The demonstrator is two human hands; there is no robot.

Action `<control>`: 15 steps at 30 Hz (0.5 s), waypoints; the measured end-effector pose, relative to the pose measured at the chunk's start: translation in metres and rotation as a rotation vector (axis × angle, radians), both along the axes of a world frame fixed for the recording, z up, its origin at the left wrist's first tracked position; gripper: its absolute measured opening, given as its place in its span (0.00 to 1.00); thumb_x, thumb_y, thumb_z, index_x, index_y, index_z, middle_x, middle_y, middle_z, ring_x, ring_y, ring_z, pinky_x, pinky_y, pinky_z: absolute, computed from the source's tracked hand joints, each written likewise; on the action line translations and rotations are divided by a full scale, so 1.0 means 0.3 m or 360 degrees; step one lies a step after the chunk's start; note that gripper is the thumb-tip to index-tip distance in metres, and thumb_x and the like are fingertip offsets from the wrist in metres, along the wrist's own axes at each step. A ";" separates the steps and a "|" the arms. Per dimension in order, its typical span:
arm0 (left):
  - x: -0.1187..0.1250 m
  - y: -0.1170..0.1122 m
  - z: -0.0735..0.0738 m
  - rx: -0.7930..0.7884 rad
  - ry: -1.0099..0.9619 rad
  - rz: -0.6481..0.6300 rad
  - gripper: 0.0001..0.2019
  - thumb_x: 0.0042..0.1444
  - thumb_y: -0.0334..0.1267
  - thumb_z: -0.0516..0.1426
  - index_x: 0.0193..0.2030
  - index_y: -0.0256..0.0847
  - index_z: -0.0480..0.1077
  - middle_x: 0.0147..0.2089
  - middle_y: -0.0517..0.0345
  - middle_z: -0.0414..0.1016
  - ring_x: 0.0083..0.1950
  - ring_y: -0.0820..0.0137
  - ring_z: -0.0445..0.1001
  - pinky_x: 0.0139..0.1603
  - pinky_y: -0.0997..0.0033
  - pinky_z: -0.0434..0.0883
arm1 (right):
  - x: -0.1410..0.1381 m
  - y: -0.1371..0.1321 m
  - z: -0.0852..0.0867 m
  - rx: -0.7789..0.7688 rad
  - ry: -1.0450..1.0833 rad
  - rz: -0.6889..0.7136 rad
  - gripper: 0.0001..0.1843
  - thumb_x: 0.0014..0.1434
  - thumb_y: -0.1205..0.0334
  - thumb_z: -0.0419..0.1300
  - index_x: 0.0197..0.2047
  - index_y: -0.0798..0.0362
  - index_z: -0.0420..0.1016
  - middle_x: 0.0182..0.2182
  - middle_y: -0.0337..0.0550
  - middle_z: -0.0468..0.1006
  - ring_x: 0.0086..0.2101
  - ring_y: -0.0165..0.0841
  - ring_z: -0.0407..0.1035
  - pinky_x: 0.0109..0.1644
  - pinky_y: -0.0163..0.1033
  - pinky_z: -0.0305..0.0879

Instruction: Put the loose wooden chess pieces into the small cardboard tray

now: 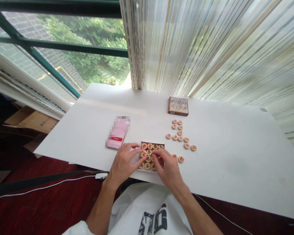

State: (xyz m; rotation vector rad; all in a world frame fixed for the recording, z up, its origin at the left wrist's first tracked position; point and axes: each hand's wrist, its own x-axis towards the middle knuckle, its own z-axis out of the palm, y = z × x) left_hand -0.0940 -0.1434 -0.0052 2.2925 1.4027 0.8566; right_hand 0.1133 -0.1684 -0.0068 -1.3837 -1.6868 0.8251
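An open box point(164, 145) of round wooden Chinese chess pieces lies near the table's front edge. Its pieces stand in rows, some with red characters and others with black. At the box's left side, my left hand point(124, 160) has thumb and forefinger closed around the edges of a red-marked chess piece point(143, 154). My right hand point(168, 165) reaches over the box's right half, its thumb and forefinger drawn together. Whatever lies between those fingertips is hidden. Beside them is a black-marked piece point(149, 152). The right hand covers several pieces beneath it.
Loose red-marked pieces point(180, 138) are scattered right of the box, two of them point(181, 159) close to my right hand. A decorated box lid point(178, 106) rests farther back. On the left lies a phone point(117, 132). The white table point(235, 147) borders a window and striped curtain point(198, 45).
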 end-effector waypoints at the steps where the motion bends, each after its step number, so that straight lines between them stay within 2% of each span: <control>1: 0.001 0.001 -0.002 0.0003 0.0024 0.0013 0.12 0.61 0.40 0.64 0.51 0.48 0.77 0.53 0.52 0.74 0.56 0.59 0.73 0.59 0.54 0.72 | 0.000 0.001 -0.003 0.0016 -0.0007 0.0018 0.08 0.69 0.65 0.56 0.47 0.49 0.76 0.43 0.44 0.79 0.38 0.34 0.75 0.43 0.39 0.75; 8: 0.008 0.005 -0.015 -0.0029 0.0080 0.0080 0.14 0.58 0.39 0.66 0.52 0.50 0.76 0.55 0.53 0.72 0.57 0.58 0.71 0.60 0.51 0.71 | -0.006 0.009 -0.033 0.0216 -0.0132 0.0139 0.14 0.68 0.69 0.56 0.53 0.47 0.77 0.48 0.47 0.78 0.49 0.39 0.73 0.54 0.47 0.74; 15: 0.012 0.008 -0.011 -0.0124 -0.0032 0.0095 0.20 0.58 0.39 0.66 0.57 0.48 0.71 0.57 0.52 0.72 0.60 0.57 0.71 0.63 0.51 0.70 | -0.003 0.009 -0.046 0.0283 -0.0240 0.0233 0.18 0.67 0.73 0.55 0.56 0.48 0.76 0.49 0.48 0.78 0.51 0.40 0.71 0.56 0.50 0.73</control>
